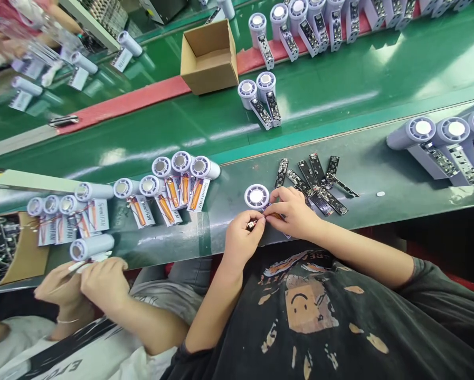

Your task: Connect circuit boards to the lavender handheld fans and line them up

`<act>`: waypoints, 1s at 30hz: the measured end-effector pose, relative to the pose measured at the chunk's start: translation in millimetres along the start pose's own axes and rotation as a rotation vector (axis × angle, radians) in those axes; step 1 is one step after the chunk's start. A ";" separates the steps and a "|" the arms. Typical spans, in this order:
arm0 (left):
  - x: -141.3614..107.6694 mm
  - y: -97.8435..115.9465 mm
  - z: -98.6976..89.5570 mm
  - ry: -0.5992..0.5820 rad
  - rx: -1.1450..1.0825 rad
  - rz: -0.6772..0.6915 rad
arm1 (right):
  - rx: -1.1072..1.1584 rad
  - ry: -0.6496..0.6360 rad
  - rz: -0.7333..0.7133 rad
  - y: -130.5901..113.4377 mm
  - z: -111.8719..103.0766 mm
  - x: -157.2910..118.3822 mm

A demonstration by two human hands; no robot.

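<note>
A lilac handheld fan (256,196) with a white round centre stands at the bench edge in front of me; its handle is mostly covered by my hands. My left hand (242,236) is closed in a pinch on a small circuit board (252,225), only its end showing between the fingers. Against the fan's handle, my right hand (291,214) is closed, its fingertips meeting the left ones just below the fan head. A bit of orange shows beneath it. Loose dark circuit boards (318,182) lie in a pile just beyond my right hand.
Left on the bench stand several fans with orange batteries (197,192). A co-worker's hands (102,279) hold a fan there. Fans with boards fitted (421,129) stand at right; two more (266,87) are on the green belt (150,124), near a cardboard box (209,60).
</note>
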State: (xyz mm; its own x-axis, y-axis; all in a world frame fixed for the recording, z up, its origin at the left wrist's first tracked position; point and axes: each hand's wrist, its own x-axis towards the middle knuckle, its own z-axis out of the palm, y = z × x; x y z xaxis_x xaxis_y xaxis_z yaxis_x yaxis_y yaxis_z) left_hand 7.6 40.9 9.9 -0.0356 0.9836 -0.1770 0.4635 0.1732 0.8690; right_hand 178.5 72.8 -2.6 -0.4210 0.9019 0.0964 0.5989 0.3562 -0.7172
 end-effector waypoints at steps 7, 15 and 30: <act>7.1 2.3 -0.3 -0.026 -0.131 -0.183 | 0.153 0.001 0.088 -2.1 3.7 3.7; 9.7 1.7 -0.9 -0.039 -0.260 -0.251 | 0.215 0.018 0.138 -4.6 4.0 5.1; 2.9 12.7 -5.6 -0.143 -0.584 -0.354 | 0.254 0.123 0.092 1.4 13.5 4.4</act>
State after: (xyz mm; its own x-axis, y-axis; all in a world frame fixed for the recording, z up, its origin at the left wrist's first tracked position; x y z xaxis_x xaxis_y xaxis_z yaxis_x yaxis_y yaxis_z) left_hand 8.5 46.3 23.1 0.0392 0.8536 -0.5195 -0.1080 0.5205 0.8470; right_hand 168.3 74.0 -12.4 -0.2781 0.9558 0.0951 0.4346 0.2135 -0.8750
